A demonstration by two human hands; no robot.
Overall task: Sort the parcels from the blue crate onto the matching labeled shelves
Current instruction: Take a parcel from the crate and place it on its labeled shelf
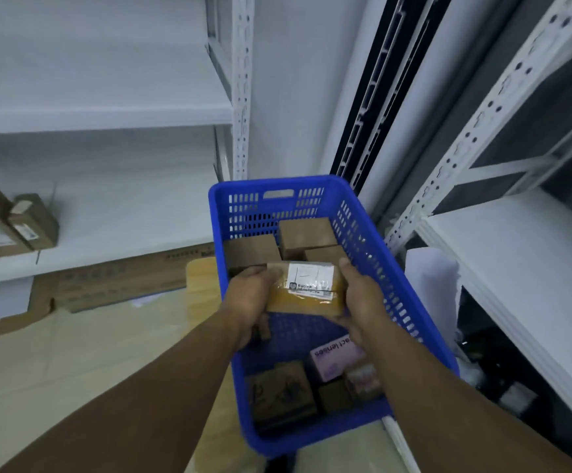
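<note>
A blue crate [373,233] sits in front of me with several brown parcels inside. Above its middle, both hands hold one brown taped parcel [303,300] with a white label on top. My left hand [252,298] grips its left end and my right hand [361,298] grips its right end. At the crate's far end lie three plain cardboard boxes [306,235]. Near its front end lie a pink box [334,361] marked "lenses" and a few small brown parcels [282,392].
White metal shelves [107,114] stand to the left; two labeled brown parcels [11,225] lie on the lower left shelf. Another white shelf unit [523,240] rises on the right. Flattened cardboard [113,281] lies on the floor under the left shelf. The crate rests on a wooden stool [202,285].
</note>
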